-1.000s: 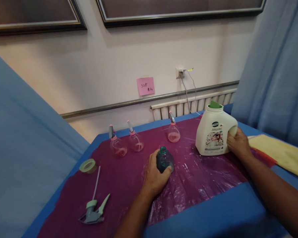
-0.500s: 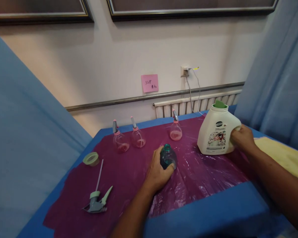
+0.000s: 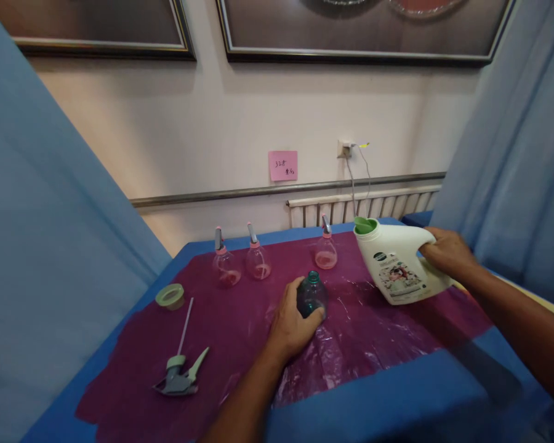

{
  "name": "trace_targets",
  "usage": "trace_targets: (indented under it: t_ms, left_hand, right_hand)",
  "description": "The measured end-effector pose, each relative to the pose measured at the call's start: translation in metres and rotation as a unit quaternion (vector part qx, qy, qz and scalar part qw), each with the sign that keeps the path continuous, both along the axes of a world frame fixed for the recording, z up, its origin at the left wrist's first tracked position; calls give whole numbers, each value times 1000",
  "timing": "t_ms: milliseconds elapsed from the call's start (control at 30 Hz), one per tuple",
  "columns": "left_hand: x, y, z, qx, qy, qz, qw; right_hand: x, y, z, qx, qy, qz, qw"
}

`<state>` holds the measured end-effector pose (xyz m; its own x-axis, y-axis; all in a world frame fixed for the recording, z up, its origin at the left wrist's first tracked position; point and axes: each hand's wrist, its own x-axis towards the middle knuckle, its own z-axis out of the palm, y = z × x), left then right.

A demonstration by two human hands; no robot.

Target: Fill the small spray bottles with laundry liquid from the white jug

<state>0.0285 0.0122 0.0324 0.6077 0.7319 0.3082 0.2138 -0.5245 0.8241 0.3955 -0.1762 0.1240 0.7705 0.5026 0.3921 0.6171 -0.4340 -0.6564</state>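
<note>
My left hand is wrapped round a dark green see-through spray bottle, which stands upright without its top on the purple plastic sheet. In my right hand is the handle of a white detergent jug. The jug is tilted to the left, its mouth with a green pour spout to the right of and above the bottle's neck, apart from it. No liquid shows leaving the spout. On the left lies a grey and pale green trigger sprayer head with its straw pointing away.
Clear spray bottles with pink liquid stand at the back: one bottle, another bottle and a third bottle. A pale green cap lies left. Blue curtains hang at both sides; a socket with a cable is on the wall.
My right hand has lifted the jug and tipped it leftward, bringing its mouth lower and nearer the green bottle. My left hand keeps its hold. The view has shifted slightly upward.
</note>
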Motion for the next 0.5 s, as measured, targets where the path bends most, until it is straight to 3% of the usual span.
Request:
trace_targets:
  t_ms: [167, 500]
  left_hand:
    - [0, 1, -1, 21, -16, -9, 1000]
    - [-3, 0, 6, 8, -8, 2, 1000]
  right_hand:
    - [-12, 5, 11, -54, -46, 45, 996]
    - [-4, 16, 1, -108, -137, 51, 983]
